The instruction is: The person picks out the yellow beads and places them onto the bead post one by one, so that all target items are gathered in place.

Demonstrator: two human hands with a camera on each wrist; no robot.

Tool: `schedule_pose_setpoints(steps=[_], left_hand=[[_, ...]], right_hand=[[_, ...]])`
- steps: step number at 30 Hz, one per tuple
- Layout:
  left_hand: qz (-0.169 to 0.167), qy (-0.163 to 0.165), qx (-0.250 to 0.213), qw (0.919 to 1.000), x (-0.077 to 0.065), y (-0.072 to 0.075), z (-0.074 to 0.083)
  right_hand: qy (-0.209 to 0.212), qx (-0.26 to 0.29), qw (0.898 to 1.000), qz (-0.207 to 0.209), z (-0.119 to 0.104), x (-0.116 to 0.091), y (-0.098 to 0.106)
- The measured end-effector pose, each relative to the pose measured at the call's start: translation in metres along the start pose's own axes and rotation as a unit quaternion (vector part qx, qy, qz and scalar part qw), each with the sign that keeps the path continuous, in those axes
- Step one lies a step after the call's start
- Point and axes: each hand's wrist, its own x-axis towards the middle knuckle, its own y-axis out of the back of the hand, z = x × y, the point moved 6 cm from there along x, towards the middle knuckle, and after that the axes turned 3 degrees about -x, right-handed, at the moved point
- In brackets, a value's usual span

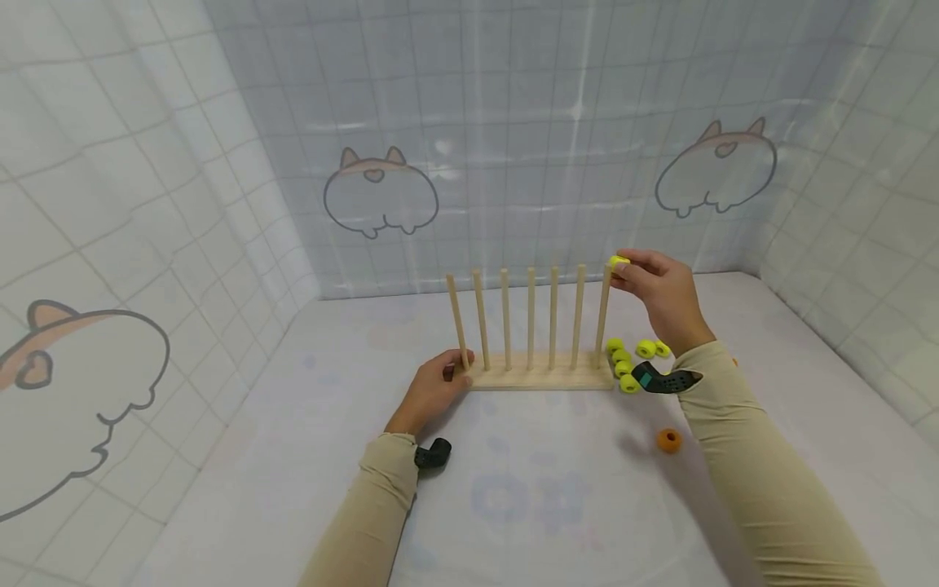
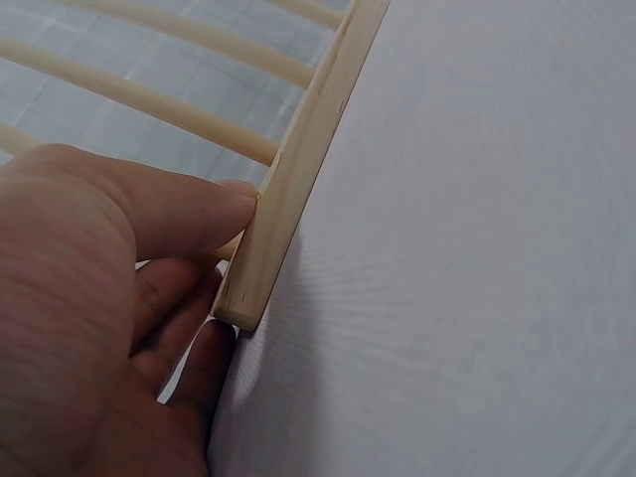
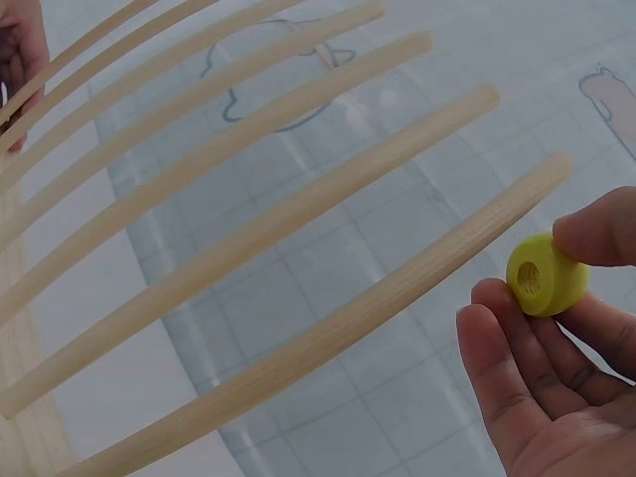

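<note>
A wooden peg rack, its flat base (image 1: 539,379) lying on the table, carries a row of several upright pegs. My left hand (image 1: 433,390) grips the base's left end; in the left wrist view the thumb presses its edge (image 2: 260,238) and the other fingers curl behind. Between thumb and fingers, my right hand (image 1: 663,292) pinches a yellow bead (image 3: 547,276) beside the top of the rightmost peg (image 1: 603,318). The bead's round hole faces the peg side in the right wrist view, and the peg tip is outside it.
Several yellow beads (image 1: 623,369) lie at the base's right end, with more yellow beads (image 1: 646,349) near the right wrist. An orange bead (image 1: 669,441) sits closer to me on the white table (image 1: 513,465). A tile-patterned sheet (image 1: 513,122) with cartoon animals surrounds the table.
</note>
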Motion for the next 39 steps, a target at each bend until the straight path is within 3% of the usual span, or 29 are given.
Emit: schedule_pose_setpoints(steps=[17,25,39], left_hand=[[-0.005,-0.007,0.0,1.0,-0.002,-0.001,0.0],[-0.005,-0.006,-0.001,1.0,-0.002,0.0,0.002],[-0.003,0.0,0.001,1.0,-0.003,0.001,0.004]], right_hand=[[0.013,0.039,0.999,0.007,-0.008,0.003,-0.002],[0.018,0.014,1.0,0.006,-0.014,0.004,-0.007],[0.039,0.041,0.998,-0.01,-0.023,0.003,-0.013]])
